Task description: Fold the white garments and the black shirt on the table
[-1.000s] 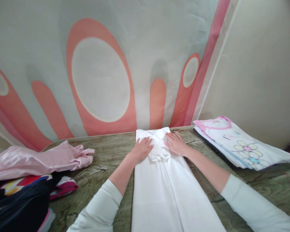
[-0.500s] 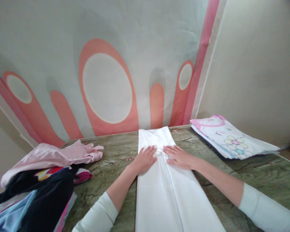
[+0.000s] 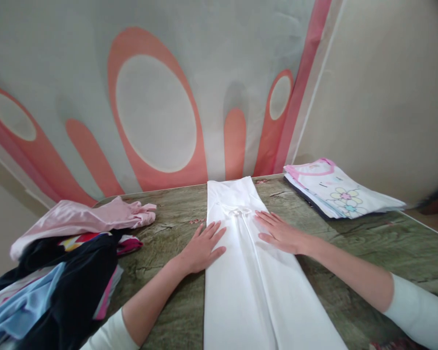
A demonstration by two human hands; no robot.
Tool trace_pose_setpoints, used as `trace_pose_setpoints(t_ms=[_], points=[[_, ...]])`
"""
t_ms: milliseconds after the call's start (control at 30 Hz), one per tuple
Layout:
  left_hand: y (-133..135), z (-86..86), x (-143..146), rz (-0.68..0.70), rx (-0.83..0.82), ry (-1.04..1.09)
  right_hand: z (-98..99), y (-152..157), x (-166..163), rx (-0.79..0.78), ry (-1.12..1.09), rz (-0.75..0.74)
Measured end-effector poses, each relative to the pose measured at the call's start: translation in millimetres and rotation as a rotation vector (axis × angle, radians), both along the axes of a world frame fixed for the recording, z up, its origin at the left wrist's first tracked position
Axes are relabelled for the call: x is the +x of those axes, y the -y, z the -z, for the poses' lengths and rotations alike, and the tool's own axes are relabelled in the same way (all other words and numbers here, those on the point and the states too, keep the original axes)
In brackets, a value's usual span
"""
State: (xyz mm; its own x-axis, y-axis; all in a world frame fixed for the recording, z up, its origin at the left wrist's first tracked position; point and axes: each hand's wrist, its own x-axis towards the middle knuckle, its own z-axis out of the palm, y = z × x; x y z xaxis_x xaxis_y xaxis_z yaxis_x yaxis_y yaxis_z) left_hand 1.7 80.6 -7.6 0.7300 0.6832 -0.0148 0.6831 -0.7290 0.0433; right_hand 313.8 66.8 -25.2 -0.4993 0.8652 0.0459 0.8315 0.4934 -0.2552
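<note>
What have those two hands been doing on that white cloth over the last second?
Both hands slid back along the white cloth toward the person, palms flat. The left hand now lies partly on the table at the cloth's left edge; the right hand rests on the cloth. Nothing was gripped. The folded stack and the clothes pile stayed put.

Wearing pale off-white long sleeves, plain and smooth. And there, left sleeve [image 3: 109,338] riding up near the elbow, right sleeve [image 3: 419,316] stopping mid-forearm. Bare left hand [image 3: 200,248], bare right hand [image 3: 281,233].
</note>
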Motion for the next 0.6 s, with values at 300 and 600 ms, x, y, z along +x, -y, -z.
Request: trace_pose_setpoints(t_ms=[300, 600], points=[[-17.9, 3.8, -0.6, -0.002, 0.063, -0.025, 18.2, -26.0, -2.6, 0.071, 0.049, -0.025], [-56.2, 4.9, 10.3, -0.020, 0.060, -0.047, 13.8, -59.4, -1.9, 0.077, 0.082, 0.016]])
